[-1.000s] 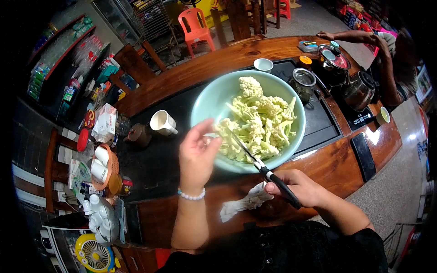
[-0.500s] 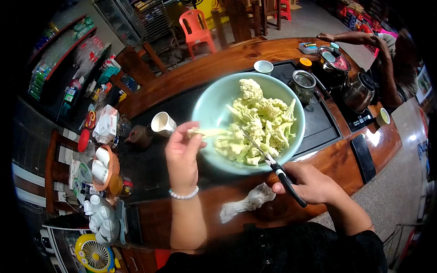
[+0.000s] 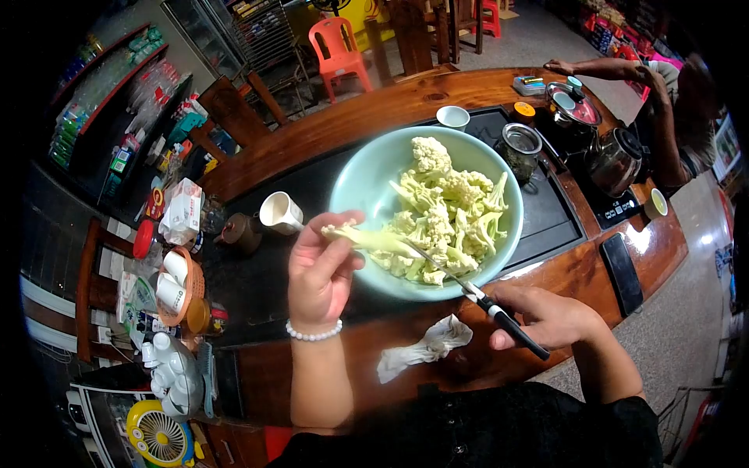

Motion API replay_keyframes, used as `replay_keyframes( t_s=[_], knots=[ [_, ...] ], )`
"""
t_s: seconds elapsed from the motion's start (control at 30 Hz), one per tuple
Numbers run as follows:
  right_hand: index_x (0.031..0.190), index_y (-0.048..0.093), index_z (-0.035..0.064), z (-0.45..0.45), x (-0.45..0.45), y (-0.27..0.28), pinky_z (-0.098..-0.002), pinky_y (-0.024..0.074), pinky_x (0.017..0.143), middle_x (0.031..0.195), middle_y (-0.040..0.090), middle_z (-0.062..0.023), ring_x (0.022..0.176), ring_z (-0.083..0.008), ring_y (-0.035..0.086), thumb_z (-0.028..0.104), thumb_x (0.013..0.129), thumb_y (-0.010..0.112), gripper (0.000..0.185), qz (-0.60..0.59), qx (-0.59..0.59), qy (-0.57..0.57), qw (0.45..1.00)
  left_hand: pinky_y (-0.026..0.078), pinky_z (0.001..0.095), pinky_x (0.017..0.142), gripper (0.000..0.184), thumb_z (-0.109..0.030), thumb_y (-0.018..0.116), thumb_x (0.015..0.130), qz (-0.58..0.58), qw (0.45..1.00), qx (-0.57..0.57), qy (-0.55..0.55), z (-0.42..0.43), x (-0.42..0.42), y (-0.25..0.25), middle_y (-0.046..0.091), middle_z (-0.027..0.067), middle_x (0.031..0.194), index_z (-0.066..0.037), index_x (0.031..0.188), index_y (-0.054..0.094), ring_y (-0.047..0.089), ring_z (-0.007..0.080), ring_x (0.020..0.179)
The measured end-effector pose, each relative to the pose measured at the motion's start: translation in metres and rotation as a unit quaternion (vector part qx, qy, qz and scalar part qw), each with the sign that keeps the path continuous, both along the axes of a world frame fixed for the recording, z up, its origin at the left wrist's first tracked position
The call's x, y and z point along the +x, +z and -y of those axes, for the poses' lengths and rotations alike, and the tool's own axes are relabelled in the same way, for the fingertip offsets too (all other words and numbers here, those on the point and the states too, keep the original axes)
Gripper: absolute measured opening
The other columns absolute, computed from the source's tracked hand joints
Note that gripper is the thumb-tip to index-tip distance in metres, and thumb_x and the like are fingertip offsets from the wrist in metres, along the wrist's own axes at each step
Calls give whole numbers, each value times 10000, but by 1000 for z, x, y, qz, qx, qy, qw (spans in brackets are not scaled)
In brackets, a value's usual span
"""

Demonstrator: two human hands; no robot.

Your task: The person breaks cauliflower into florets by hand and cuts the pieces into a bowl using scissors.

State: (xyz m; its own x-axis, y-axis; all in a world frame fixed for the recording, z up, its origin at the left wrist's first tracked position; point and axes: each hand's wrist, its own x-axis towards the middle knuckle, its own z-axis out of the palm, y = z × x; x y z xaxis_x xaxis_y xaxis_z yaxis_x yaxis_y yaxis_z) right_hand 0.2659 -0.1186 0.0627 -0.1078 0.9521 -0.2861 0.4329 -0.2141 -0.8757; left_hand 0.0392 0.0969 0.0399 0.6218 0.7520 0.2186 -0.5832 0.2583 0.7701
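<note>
My left hand [image 3: 318, 269] pinches a pale cauliflower stalk [image 3: 374, 240] between thumb and fingers, over the near left rim of a large light-green bowl [image 3: 360, 183]. Cut cauliflower florets [image 3: 452, 207] are heaped in the bowl. In my right hand [image 3: 542, 316] is a small knife [image 3: 490, 306] with a black and white handle. Its thin blade points up and left over the bowl, the tip at the stalk's right end. Whether the edge is in the stalk I cannot tell. A crumpled white cloth or tissue [image 3: 425, 349] lies in front of the bowl.
A white cup [image 3: 281, 211] stands left of the bowl, and a small bowl [image 3: 452, 118] behind it. To the right are a glass jar [image 3: 521, 148], a kettle [image 3: 616, 160] and a phone [image 3: 622, 273]. Another person's arm [image 3: 663, 117] rests at the table's far right.
My right hand and the knife have shifted a little down and right. The stalk in my left hand has turned slightly and shows more of its length.
</note>
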Motion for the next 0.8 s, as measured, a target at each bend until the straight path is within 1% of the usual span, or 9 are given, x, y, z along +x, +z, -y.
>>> replay_keyframes(
  t_s=[0.03, 0.13, 0.33, 0.53, 0.63, 0.8],
  knots=[
    [1072, 568, -29, 0, 2, 1, -370, 500, 700, 848, 625, -164, 812, -281, 628, 684, 811, 594, 759, -8, -33, 21, 999, 566, 222, 695, 256, 32, 587, 886, 8, 1000, 3, -5, 1, 1, 0, 622, 167, 1162, -28, 1134, 601, 641, 141, 885],
    [1060, 569, -21, 1, 3, -5, -376, 498, 707, 844, 620, -159, 810, -282, 624, 688, 808, 594, 753, -16, -32, 36, 999, 567, 222, 699, 246, 28, 593, 887, 2, 1000, 8, -1, 2, 2, 0, 631, 157, 1135, -21, 1127, 602, 641, 141, 888],
    [1065, 572, -4, -1, -1, -9, -373, 494, 707, 845, 623, -157, 816, -276, 624, 687, 814, 585, 734, -38, -17, 35, 999, 549, 254, 759, 220, 14, 592, 894, -4, 1000, 15, -27, 3, 1, -3, 642, 131, 1067, -12, 1113, 596, 635, 150, 902],
    [1084, 580, -2, -5, -1, -6, -375, 493, 735, 867, 631, -152, 838, -270, 622, 678, 818, 589, 730, -52, -50, 47, 996, 534, 279, 817, 210, 17, 579, 897, -2, 998, 20, -52, 2, 1, -4, 650, 126, 1038, 11, 1106, 589, 634, 160, 916],
    [1056, 587, 4, -6, -1, -5, -367, 490, 737, 865, 630, -146, 852, -257, 620, 667, 819, 598, 704, -64, -47, 47, 996, 528, 286, 834, 211, 23, 578, 894, 2, 998, 17, -55, 2, 2, -6, 654, 125, 1027, 11, 1104, 591, 634, 160, 923],
    [1014, 588, 20, -6, 0, -5, -335, 480, 712, 853, 616, -107, 820, -217, 598, 658, 818, 609, 667, -92, -49, 57, 993, 519, 282, 848, 205, 26, 577, 893, 8, 998, 28, -53, 2, 3, -4, 656, 125, 1022, 16, 1096, 594, 634, 156, 926]
  ],
)
